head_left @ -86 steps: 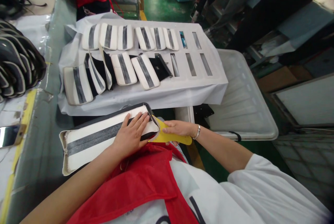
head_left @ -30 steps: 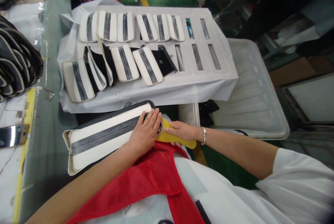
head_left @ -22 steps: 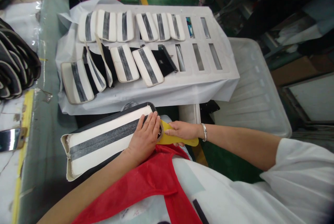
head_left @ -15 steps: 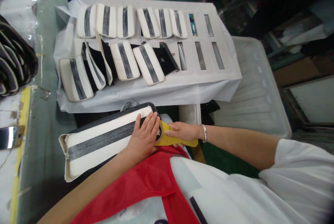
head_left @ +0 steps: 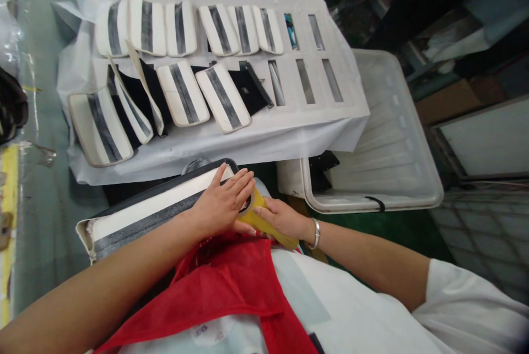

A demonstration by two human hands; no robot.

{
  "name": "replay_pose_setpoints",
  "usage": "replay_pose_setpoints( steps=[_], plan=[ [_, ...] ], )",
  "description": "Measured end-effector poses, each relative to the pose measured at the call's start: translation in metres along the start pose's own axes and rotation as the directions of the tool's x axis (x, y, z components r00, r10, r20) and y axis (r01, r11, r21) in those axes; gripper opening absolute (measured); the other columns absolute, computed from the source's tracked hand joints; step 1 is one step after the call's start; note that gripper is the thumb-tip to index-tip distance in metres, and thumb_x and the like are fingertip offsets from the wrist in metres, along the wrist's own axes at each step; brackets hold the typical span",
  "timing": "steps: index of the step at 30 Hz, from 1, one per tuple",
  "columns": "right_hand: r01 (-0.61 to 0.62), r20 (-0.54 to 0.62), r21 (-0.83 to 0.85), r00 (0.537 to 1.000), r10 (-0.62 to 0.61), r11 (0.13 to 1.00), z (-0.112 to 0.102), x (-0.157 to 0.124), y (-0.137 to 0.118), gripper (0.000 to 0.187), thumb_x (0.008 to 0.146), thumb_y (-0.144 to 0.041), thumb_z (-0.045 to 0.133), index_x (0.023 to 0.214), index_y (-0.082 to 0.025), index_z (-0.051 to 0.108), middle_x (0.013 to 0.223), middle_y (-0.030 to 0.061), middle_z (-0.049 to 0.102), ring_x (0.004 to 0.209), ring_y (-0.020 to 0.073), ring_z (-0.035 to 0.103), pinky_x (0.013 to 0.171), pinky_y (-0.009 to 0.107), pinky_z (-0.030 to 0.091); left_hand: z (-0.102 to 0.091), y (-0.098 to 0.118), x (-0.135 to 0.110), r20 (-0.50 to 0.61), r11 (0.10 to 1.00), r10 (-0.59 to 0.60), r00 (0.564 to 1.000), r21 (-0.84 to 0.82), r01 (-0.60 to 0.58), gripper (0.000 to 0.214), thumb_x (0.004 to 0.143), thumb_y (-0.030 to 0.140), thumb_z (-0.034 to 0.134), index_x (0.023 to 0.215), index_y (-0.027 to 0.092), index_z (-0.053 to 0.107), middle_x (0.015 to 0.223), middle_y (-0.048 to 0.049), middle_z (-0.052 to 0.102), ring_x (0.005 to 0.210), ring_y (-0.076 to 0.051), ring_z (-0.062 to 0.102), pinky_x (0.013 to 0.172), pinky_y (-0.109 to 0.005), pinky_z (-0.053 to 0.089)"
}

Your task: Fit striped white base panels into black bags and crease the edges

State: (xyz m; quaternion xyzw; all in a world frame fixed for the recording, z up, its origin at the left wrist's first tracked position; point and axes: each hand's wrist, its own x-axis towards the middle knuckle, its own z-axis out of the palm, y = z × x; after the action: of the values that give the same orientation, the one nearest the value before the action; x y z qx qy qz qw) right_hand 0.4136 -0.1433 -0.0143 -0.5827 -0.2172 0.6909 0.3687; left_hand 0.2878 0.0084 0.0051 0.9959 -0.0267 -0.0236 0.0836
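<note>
A long white panel with a dark grey lengthwise stripe (head_left: 140,224) lies in front of me, over a black-edged piece. My left hand (head_left: 221,200) rests flat across its right end, fingers stretched out and thumb apart. Just right of it, my right hand (head_left: 289,221) grips a flat yellow plastic tool (head_left: 259,222). The tool's far end meets the panel's right end, close under my left fingertips. Whether it goes inside the panel is hidden by my left hand.
Several smaller white-and-grey striped pieces (head_left: 182,92) stand in two rows on a white-covered board (head_left: 285,134) with rectangular slots. A translucent plastic bin (head_left: 397,167) is at the right, with black pieces at its left. A table edge with a yellow strip (head_left: 9,178) runs along the left.
The whole view has shifted, so the board and panel appear further left. The yellow tool now slants more downward to the right. My left forearm covers more of the panel.
</note>
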Motion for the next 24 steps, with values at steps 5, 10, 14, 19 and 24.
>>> replay_pose_setpoints(
  steps=[5, 10, 14, 19, 24],
  plan=[
    [-0.035, -0.075, 0.006, 0.997, 0.036, 0.999, 0.006, -0.002, 0.002, 0.027, 0.087, -0.048, 0.046, 0.087, -0.02, 0.047, 0.057, -0.0017, 0.057, 0.038, 0.0112, 0.051, 0.034, 0.022, 0.042, 0.006, -0.003, 0.001, -0.016, 1.0, -0.007, 1.0, -0.025, 0.007, 0.096, 0.072, 0.078, 0.04, 0.136, 0.007, 0.04, 0.143, -0.0185, 0.038, 0.133, -0.033, 0.031, 0.111, -0.057, 0.003],
    [0.071, -0.224, 0.054, 0.973, -0.057, 0.996, 0.024, -0.004, 0.011, 0.026, 0.086, -0.043, 0.047, 0.096, -0.019, 0.048, 0.064, -0.0018, 0.057, 0.047, 0.0113, 0.053, 0.043, 0.023, 0.046, 0.005, -0.013, 0.003, -0.004, 0.993, 0.096, 0.995, -0.072, -0.096, 0.095, 0.07, 0.079, 0.04, 0.138, 0.012, 0.039, 0.142, -0.0175, 0.04, 0.133, -0.033, 0.031, 0.11, -0.058, -0.003],
    [0.09, -0.305, -0.022, 0.948, -0.092, 0.996, 0.029, -0.003, 0.012, 0.024, 0.086, -0.04, 0.048, 0.098, -0.019, 0.049, 0.073, 0.0006, 0.061, 0.057, 0.0129, 0.057, 0.052, 0.025, 0.049, 0.002, -0.022, 0.011, 0.006, 0.974, 0.196, 0.981, -0.115, -0.194, 0.093, 0.072, 0.077, 0.042, 0.136, 0.01, 0.041, 0.14, -0.0179, 0.043, 0.131, -0.034, 0.036, 0.109, -0.059, -0.005],
    [-0.044, -0.179, 0.149, 0.981, 0.071, 0.988, 0.02, -0.003, 0.0, 0.022, 0.089, -0.041, 0.044, 0.091, -0.02, 0.046, 0.061, -0.0017, 0.057, 0.047, 0.0112, 0.053, 0.04, 0.021, 0.043, 0.006, -0.023, 0.015, -0.01, 0.975, 0.196, 0.981, -0.107, -0.195, 0.093, 0.072, 0.077, 0.042, 0.133, 0.007, 0.045, 0.138, -0.0209, 0.044, 0.131, -0.035, 0.035, 0.11, -0.058, -0.002],
    [-0.158, -0.079, 0.004, 0.984, 0.158, 0.987, 0.003, -0.001, -0.021, 0.017, 0.091, -0.036, 0.041, 0.089, -0.02, 0.045, 0.058, -0.0024, 0.057, 0.04, 0.01, 0.051, 0.034, 0.019, 0.04, 0.009, -0.015, 0.009, -0.041, 0.994, 0.093, 0.995, -0.051, -0.095, 0.096, 0.072, 0.078, 0.04, 0.131, 0.003, 0.045, 0.138, -0.0232, 0.043, 0.133, -0.034, 0.031, 0.111, -0.057, 0.003]
  ],
)
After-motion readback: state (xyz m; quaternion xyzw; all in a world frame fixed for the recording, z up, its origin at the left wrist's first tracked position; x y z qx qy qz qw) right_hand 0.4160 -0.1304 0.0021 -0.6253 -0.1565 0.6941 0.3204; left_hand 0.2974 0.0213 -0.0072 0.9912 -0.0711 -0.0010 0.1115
